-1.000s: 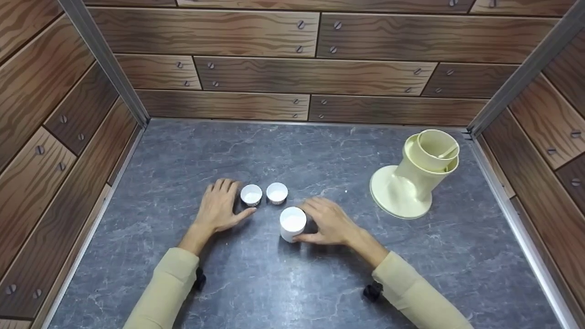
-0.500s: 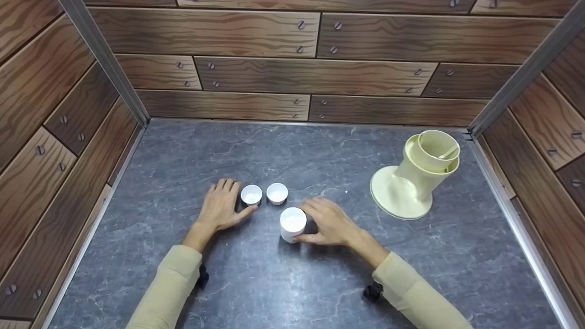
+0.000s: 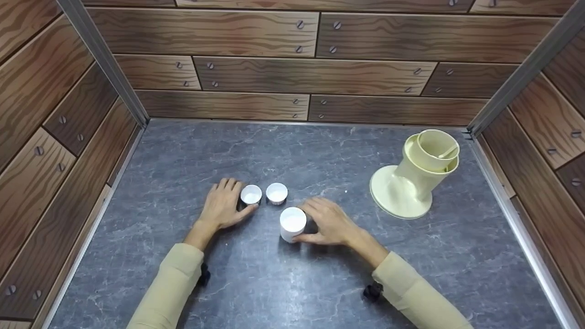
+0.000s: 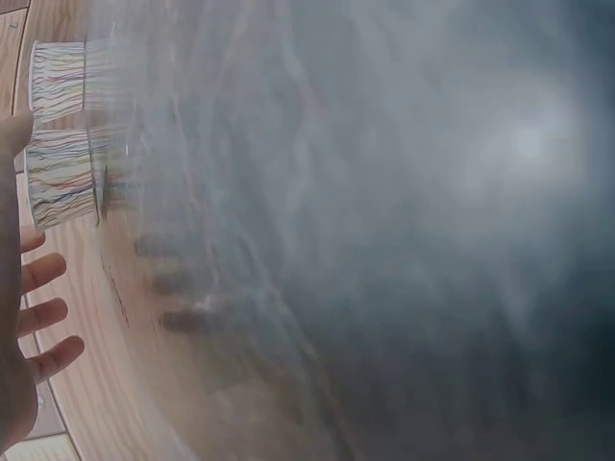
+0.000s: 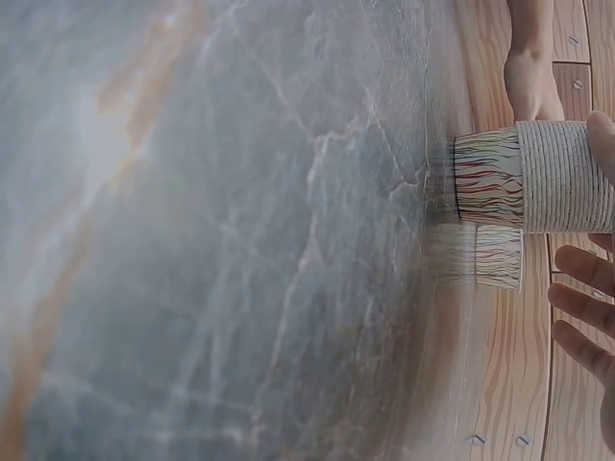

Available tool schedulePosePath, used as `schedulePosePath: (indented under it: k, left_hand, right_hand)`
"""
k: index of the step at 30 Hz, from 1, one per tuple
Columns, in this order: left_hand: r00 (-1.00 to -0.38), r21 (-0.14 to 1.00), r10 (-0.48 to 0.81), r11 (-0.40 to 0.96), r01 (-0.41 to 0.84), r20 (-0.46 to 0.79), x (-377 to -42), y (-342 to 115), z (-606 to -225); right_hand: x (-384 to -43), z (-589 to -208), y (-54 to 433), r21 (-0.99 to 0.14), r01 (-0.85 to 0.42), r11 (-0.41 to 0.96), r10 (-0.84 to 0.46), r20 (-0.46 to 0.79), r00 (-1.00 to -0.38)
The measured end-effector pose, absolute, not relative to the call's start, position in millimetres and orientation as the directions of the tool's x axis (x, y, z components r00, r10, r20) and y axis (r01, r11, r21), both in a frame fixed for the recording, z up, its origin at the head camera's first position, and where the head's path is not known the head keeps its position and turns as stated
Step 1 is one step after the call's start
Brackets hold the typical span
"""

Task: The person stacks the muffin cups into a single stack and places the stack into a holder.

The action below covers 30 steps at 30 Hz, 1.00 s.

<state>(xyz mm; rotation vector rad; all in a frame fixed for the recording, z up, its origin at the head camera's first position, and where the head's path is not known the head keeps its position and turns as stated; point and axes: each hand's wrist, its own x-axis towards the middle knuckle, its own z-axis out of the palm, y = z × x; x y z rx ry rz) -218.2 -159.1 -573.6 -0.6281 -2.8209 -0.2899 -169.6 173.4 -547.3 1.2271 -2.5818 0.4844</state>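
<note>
Two white paper cups with coloured wavy lines stand upright side by side on the table, the left cup (image 3: 251, 195) and the right cup (image 3: 277, 193). My left hand (image 3: 221, 203) lies beside the left cup, fingers extended along its far left and the thumb at its near side. In the left wrist view those fingers (image 4: 46, 317) are spread. Nearer me, my right hand (image 3: 331, 221) holds an upright stack of nested paper cups (image 3: 292, 224) between thumb and forefinger. The stack's many rims (image 5: 567, 178) show in the right wrist view, the other fingers spread below.
At the back right stands a pale yellow-green pipe-shaped holder (image 3: 402, 189) with a round base. A cup-like piece (image 3: 436, 148) sits in its upper opening. Wood-patterned walls (image 3: 256, 73) enclose the dark marbled table (image 3: 283, 151) at the back and both sides.
My left hand and forearm have shifted slightly right, bringing the thumb in closer to the left cup. My right hand, the stack and the two cups stay in place.
</note>
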Motion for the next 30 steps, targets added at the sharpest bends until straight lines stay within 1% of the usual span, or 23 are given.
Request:
schedulePosePath:
  k: [7, 24, 30]
  left_hand:
    - [-0.882, 0.152, 0.388, 0.887, 0.436, 0.267, -220.1, -160.0, -573.2]
    - [-0.889, 0.163, 0.397, 0.884, 0.437, 0.230, -223.0, -159.2, -571.1]
    - [-0.892, 0.163, 0.399, 0.886, 0.435, 0.212, -223.8, -158.2, -570.7]
  right_hand:
    - [-169.5, -546.2, 173.3, -0.180, -0.786, 0.591, -0.703, 0.363, -0.611]
    - [-170.0, -546.6, 174.2, -0.190, -0.771, 0.607, -0.705, 0.319, -0.633]
    - [-169.7, -546.3, 173.8, -0.203, -0.774, 0.599, -0.699, 0.337, -0.630]
